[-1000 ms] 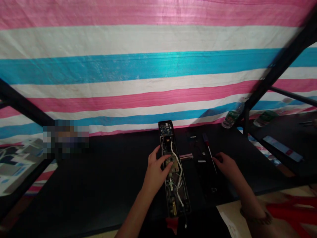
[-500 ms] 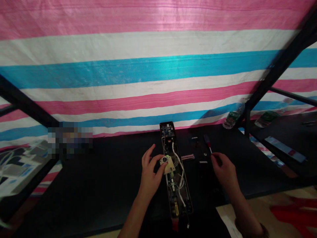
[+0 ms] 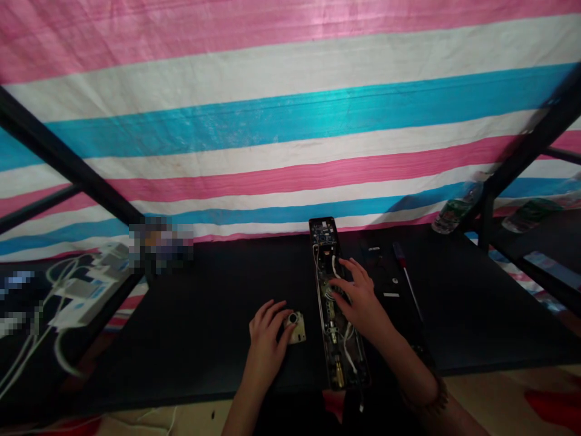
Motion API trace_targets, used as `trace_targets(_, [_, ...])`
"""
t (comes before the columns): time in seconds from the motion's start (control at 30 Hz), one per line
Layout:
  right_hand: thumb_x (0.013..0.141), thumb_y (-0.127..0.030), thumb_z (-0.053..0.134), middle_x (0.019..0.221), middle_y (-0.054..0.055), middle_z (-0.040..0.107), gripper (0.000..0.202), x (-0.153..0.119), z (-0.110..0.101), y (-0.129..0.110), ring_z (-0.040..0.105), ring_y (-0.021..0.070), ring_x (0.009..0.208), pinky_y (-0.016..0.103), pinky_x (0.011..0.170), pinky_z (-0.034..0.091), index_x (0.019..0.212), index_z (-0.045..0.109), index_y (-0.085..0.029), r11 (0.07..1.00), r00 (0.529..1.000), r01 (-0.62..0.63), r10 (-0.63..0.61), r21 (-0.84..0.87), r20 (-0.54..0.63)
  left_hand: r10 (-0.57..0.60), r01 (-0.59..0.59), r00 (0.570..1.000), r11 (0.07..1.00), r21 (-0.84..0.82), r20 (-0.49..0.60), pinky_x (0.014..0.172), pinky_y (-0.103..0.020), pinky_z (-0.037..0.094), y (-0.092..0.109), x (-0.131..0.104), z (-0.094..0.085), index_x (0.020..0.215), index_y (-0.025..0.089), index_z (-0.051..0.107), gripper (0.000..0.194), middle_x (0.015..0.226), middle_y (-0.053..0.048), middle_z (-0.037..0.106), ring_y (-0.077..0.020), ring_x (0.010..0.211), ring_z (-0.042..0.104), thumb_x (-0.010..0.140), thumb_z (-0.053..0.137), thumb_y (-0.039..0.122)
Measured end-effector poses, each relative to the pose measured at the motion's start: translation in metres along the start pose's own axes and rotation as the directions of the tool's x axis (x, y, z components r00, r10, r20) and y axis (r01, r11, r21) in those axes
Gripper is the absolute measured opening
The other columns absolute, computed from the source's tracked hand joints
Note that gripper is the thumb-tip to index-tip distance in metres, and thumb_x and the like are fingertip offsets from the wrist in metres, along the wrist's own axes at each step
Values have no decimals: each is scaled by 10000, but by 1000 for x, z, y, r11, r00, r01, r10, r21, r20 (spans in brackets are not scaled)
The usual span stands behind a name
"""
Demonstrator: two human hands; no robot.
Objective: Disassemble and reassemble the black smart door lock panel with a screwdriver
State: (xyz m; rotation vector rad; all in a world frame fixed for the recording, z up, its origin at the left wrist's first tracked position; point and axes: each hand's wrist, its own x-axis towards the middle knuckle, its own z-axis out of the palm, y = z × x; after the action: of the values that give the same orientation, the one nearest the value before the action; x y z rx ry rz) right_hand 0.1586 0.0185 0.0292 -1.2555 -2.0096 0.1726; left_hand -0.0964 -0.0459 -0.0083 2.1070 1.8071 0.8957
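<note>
A long, narrow electronic device (image 3: 344, 339) lies with its casing uncovered, showing a blue circuit board (image 3: 323, 235) at the far end, white wires (image 3: 348, 351) and brass fittings (image 3: 339, 372). Left of it, my left hand (image 3: 269, 333) pinches a small pale square board (image 3: 298, 332) with a round black part, at the table surface. My right hand (image 3: 361, 303) reaches over the device's middle, its thumb and index finger close together at the wiring there. Whatever lies between those fingertips is too small to make out. A screwdriver (image 3: 402, 259) lies on the right.
Small loose parts (image 3: 391, 295) lie between the device and the screwdriver on the black table (image 3: 190, 339). A plastic bottle (image 3: 451, 213) leans at the back right. A power strip (image 3: 86, 297) with cables is at the left, beyond a black frame post (image 3: 109, 200).
My left hand has taken the small board off the device to the table on the left. My right hand has left the screwdriver and moved onto the device's wiring. The view has shifted left.
</note>
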Motion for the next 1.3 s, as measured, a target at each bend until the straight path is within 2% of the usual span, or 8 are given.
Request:
trace_targets(0.17, [946,-221,618,1365,116,613,182,-2,-16,-4,492,334,1366,575,1061,460,1082,727,-274,991,991,59,-44,119,-128,-10,14,999,998,69,-52,1062,-580,461,3,-2,4,1123,310,752,224,1336,-59,675,-335,1331,519,928,653,263])
trace_targets(0.33, [949,-318,620,1111,104,702,210,-21,-40,19,673,260,1029,444,914,550,1124,716,-253,978,962,-138,169,154,-213,-19,23,998,997,74,-59,1068,-563,467,4,-5,2,1125,320,755,238,1328,-56,673,-317,1326,521,939,632,237])
trace_targets(0.57, [896,-253,527,989,114,756,233,-66,-15,74,714,288,917,454,845,553,968,744,-207,965,961,-257,260,-48,95,-67,69,997,992,109,-22,1059,-567,457,12,-3,3,1144,322,744,263,1358,-55,655,-330,1341,497,911,674,222])
trace_targets(0.73, [872,-218,514,992,139,752,254,-67,-11,81,710,309,910,482,858,551,975,744,-187,953,949,-258,280,-157,142,-101,111,992,985,134,-74,1062,-570,447,10,-4,6,1149,306,739,255,1364,-67,642,-334,1354,479,940,624,217])
trace_targets(0.93, [957,-313,513,1127,129,707,272,-17,-36,45,694,264,1025,424,923,559,1120,698,-200,986,987,-159,160,47,-28,-157,169,974,984,56,-164,1083,-591,427,16,-1,4,1133,292,734,260,1364,-75,635,-334,1354,484,943,580,203])
trace_targets(1.03, [980,-361,538,1193,121,683,297,35,-41,17,670,260,1070,422,954,544,1204,677,-223,997,998,-8,13,72,-67,-240,216,935,969,-118,-259,1106,-601,409,44,2,9,1114,241,717,240,1322,-110,647,-322,1312,524,967,527,236])
trace_targets(1.1, [980,-335,541,1248,137,667,348,72,-35,6,616,290,1175,467,1031,495,1287,648,-212,994,991,108,-105,27,-86,-236,171,947,945,-279,-216,1144,-559,396,71,3,17,1211,232,673,286,1391,-123,608,-295,1339,520,989,498,273])
trace_targets(1.3, [916,-97,509,1220,157,700,325,127,0,16,585,326,1160,503,996,442,1127,741,-182,960,967,169,-117,-222,228,-254,194,967,781,-594,-19,1259,-484,256,118,-5,59,1534,211,421,547,1660,-134,333,-274,1540,301,1010,477,358])
